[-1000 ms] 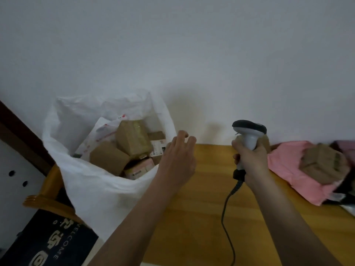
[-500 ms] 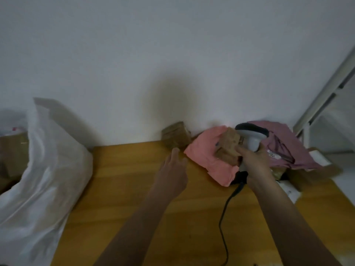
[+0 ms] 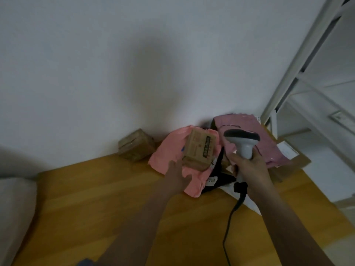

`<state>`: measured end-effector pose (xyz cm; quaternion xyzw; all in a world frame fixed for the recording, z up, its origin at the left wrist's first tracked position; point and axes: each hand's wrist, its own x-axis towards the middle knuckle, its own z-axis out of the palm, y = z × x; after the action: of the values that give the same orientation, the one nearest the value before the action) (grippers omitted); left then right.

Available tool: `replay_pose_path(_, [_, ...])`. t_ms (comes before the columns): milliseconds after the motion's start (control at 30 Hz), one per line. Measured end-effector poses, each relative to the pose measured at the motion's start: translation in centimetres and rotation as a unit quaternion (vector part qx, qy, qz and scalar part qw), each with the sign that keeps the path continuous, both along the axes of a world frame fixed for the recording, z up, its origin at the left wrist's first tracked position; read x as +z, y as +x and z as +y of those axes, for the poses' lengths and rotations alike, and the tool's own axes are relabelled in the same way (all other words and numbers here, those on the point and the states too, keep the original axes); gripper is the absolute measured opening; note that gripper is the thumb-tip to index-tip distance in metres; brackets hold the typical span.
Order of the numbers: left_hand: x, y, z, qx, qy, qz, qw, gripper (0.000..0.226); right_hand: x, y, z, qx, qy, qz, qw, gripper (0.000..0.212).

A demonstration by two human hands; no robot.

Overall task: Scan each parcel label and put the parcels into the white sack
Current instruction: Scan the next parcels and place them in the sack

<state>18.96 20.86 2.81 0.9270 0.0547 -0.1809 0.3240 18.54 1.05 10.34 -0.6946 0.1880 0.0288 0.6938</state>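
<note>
In the head view, the left hand [image 3: 177, 174] lay with fingers loose and apart against the near end of a small box [image 3: 199, 150] resting on a pink mailer [image 3: 169, 150] on the counter [image 3: 96, 198], while the right hand [image 3: 247, 166] was clamped round the grip of the scanner [image 3: 243, 140] just beside it. The box looked light and stiff, best taken across its short sides with the label up; the sack [image 3: 15, 208] showed only at the left edge, well apart.
</note>
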Motion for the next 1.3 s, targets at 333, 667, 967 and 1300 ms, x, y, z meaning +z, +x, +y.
replay_pose_path(333, [-6.9,9.5,-0.6,0.217,-0.283,0.167,0.919,0.105,-3.9,6.1,0.6,-0.003,-0.006,0.035,0.999,0.013])
replay_pose_path(667, [-7.9,7.9,-2.5,0.377,-0.396,0.126,0.828,0.061,-4.6,7.6,-2.9,0.059,0.017,0.066,0.996,0.013])
replay_pose_path(967, [-1.5,1.2,-6.6,0.473,-0.6,0.08,0.641,0.058,-2.0,7.8,-6.6,0.104,0.053,0.057,0.991,0.016])
replay_pose_path(1300, [3.5,-4.6,-7.1,0.433,-0.657,0.016,0.617,0.059,-0.7,5.0,-2.9,0.19,0.123,0.018,0.974,0.045])
